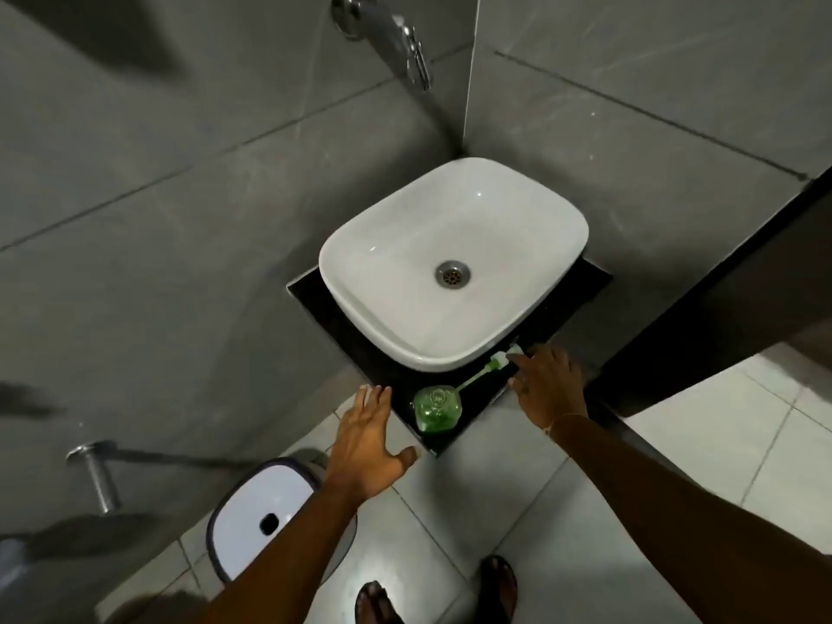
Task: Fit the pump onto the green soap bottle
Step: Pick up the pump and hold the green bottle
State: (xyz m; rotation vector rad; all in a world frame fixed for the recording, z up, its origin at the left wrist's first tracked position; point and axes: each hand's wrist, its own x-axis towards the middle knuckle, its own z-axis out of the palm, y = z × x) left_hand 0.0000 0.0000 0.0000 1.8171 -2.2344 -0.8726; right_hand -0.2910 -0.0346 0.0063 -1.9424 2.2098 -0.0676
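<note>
The green soap bottle (437,408) stands upright and uncapped on the black counter (477,400), at its near corner below the basin. The pump (488,370) lies flat on the counter just right of the bottle, its white head pointing up-right and its green tube toward the bottle mouth. My right hand (549,385) hovers with fingers spread, fingertips almost touching the pump head. My left hand (371,443) is open, palm down, left of the bottle at the counter's edge and apart from it. Neither hand holds anything.
A white basin (382,245) fills most of the counter. A chrome tap (405,42) juts from the grey tiled wall above. A white-lidded bin (263,515) stands on the floor at lower left. A dark partition (720,281) runs along the right.
</note>
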